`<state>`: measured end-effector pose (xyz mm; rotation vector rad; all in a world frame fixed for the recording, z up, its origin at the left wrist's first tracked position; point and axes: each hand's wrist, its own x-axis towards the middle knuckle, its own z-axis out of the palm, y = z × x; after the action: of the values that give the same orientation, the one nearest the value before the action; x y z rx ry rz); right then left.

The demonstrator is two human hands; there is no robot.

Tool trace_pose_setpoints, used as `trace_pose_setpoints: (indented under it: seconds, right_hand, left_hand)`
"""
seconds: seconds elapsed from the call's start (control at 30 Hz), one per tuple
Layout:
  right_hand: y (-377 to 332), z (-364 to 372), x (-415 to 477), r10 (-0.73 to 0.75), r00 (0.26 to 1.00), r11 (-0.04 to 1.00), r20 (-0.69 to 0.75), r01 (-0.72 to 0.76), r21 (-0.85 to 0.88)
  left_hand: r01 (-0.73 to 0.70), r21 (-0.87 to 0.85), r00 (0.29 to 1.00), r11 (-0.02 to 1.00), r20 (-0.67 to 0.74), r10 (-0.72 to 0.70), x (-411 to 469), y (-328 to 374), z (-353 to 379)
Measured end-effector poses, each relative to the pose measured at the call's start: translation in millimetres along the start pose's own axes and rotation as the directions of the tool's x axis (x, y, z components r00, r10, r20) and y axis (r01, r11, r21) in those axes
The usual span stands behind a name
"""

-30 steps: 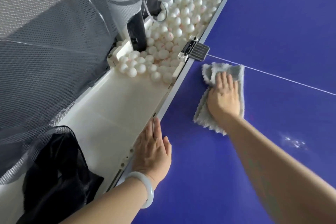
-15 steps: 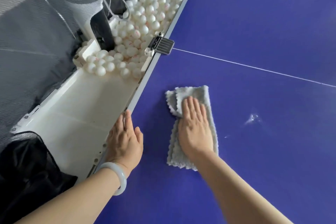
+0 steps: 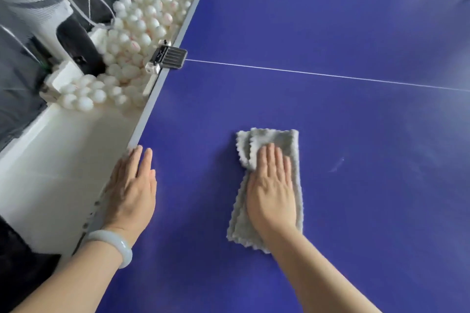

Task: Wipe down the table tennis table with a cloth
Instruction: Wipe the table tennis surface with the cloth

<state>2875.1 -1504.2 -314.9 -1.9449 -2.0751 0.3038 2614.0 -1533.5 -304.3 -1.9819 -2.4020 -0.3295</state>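
Beneath the right hand (image 3: pixel 270 193), laid flat with straight fingers and gripping nothing: the folded grey cloth (image 3: pixel 292 145), pressed onto the blue worktop (image 3: pixel 330 20), showing past the fingertips and along both sides down to the wrist. Over by the left edge, the left hand (image 3: pixel 132 185), likewise flat and relaxed, resting on the surface well apart from the cloth. Judged mid-wipe: a pale smear (image 3: pixel 335 165) just right of the cloth not yet cleared, and a wide stretch beyond the white line (image 3: pixel 318 74) probably left to do. Off the edge, heaped white balls (image 3: pixel 142 20).
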Motion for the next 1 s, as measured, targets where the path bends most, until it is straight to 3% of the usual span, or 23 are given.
trace_pose_setpoints:
  seconds: [0.1,0.17,0.2,0.27,0.37,0.43,0.5,0.57,0.67,0.73,0.77,0.83,0.9,0.97,1.0]
  right_hand:
    - [0,-5,-11,-0.376,0.912,0.926,0.164,0.375,0.039]
    - [37,-22,13,-0.385,0.911,0.922,0.146,0.388,0.011]
    - [61,-31,26,-0.306,0.946,0.950,0.103,0.311,-0.033]
    - [122,-55,48,0.001,1.000,0.995,0.011,0.001,-0.104]
    - [189,-88,53,0.440,0.896,0.886,-0.063,-0.445,-0.130]
    - [180,-83,42,0.541,0.836,0.834,-0.089,-0.547,-0.072]
    - [143,-62,26,0.366,0.925,0.927,-0.100,-0.372,-0.048]
    - [103,-43,11,0.048,0.999,0.997,0.012,-0.047,-0.066]
    - [100,-48,10,-0.268,0.951,0.961,0.151,0.276,-0.030]
    - [136,-61,24,-0.351,0.923,0.930,0.157,0.363,-0.053]
    - [157,-69,33,-0.297,0.947,0.948,0.125,0.308,-0.083]
    - [202,-87,50,0.030,0.999,0.992,0.012,-0.029,-0.126]
    - [217,-93,57,0.376,0.924,0.920,-0.073,-0.382,-0.088]
    - [189,-78,50,0.465,0.876,0.880,-0.127,-0.473,-0.044]
    - [166,-66,42,0.390,0.910,0.916,-0.140,-0.398,-0.037]
  left_hand:
    - [-0.105,0.013,0.993,0.994,-0.051,0.105,6,14,-2]
    - [-0.177,-0.022,0.982,0.984,-0.066,0.175,13,47,-3]
    - [-0.223,-0.037,0.973,0.974,-0.064,0.220,16,69,-4]
    - [-0.297,-0.078,0.955,0.952,-0.046,0.294,20,117,-2]
    - [-0.339,-0.104,0.938,0.935,0.047,0.345,21,177,15]
    - [-0.330,-0.075,0.932,0.941,0.133,0.337,17,201,30]
    - [-0.307,-0.046,0.935,0.951,0.175,0.310,11,209,42]
    - [-0.288,-0.065,0.941,0.955,0.164,0.295,11,209,44]
    - [-0.293,-0.086,0.944,0.952,0.133,0.302,12,210,40]
    - [-0.286,-0.087,0.946,0.954,0.132,0.296,12,211,41]
    - [-0.278,-0.083,0.948,0.957,0.139,0.288,11,211,41]
    - [-0.277,-0.071,0.949,0.958,0.138,0.284,10,211,41]
    - [-0.276,-0.056,0.950,0.959,0.136,0.281,10,211,40]
    - [-0.271,-0.060,0.953,0.961,0.122,0.276,10,211,40]
    - [-0.273,-0.067,0.953,0.960,0.117,0.279,10,211,40]
